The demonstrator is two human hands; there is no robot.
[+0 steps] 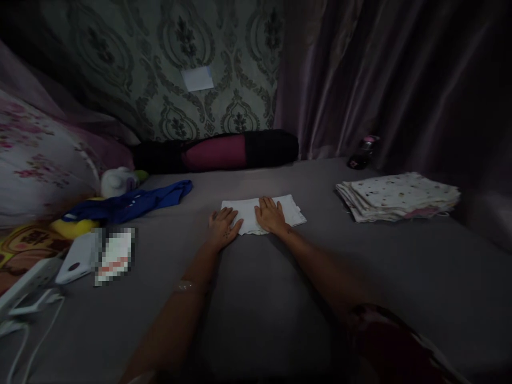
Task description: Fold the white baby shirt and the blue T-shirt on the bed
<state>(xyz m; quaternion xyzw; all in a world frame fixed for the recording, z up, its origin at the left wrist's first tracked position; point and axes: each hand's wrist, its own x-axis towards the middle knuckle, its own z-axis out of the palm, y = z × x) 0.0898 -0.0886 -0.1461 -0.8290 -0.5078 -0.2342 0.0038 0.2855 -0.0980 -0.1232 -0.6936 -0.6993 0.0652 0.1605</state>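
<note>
A small folded white cloth lies flat on the grey bed sheet in front of me. My left hand rests palm down at the cloth's left edge, fingers stretched out and touching it. My right hand lies flat on the middle of the cloth, fingers spread. Neither hand grips anything.
A stack of folded spotted cloths sits at the right. A blue garment, a yellow item and a white toy lie at the left by a floral pillow. A black and maroon bolster lines the wall. A small bottle stands by the curtain.
</note>
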